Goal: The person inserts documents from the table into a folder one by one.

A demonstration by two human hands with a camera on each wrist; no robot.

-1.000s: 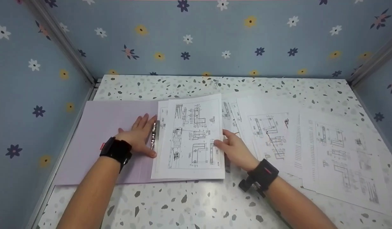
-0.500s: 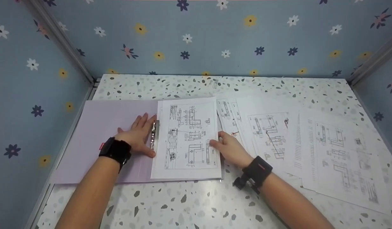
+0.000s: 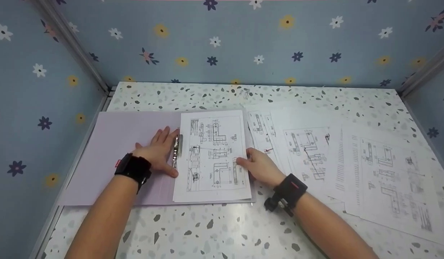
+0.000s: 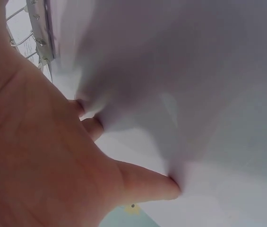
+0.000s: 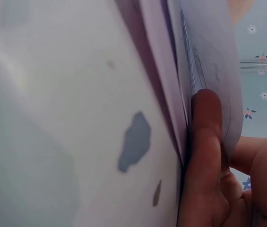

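Note:
A lilac ring binder lies open on the table, its metal rings running down the middle. My left hand rests with spread fingers on the left cover, fingertips and thumb beside the ring strip. In the left wrist view, the left hand's thumb presses the cover. A printed sheet with technical drawings lies over the binder's right side, close to the rings. My right hand pinches its right edge, thumb on top. From the right wrist view, fingers sit under the curved paper.
Several loose drawing sheets overlap across the right of the speckled table. Flowered blue panels wall the table at the back and both sides. Both wrists wear black straps.
My right hand has moved slightly left with the pinched sheet, which now lies lower and squarer over the binder's right side. The left hand stays in place beside the rings.

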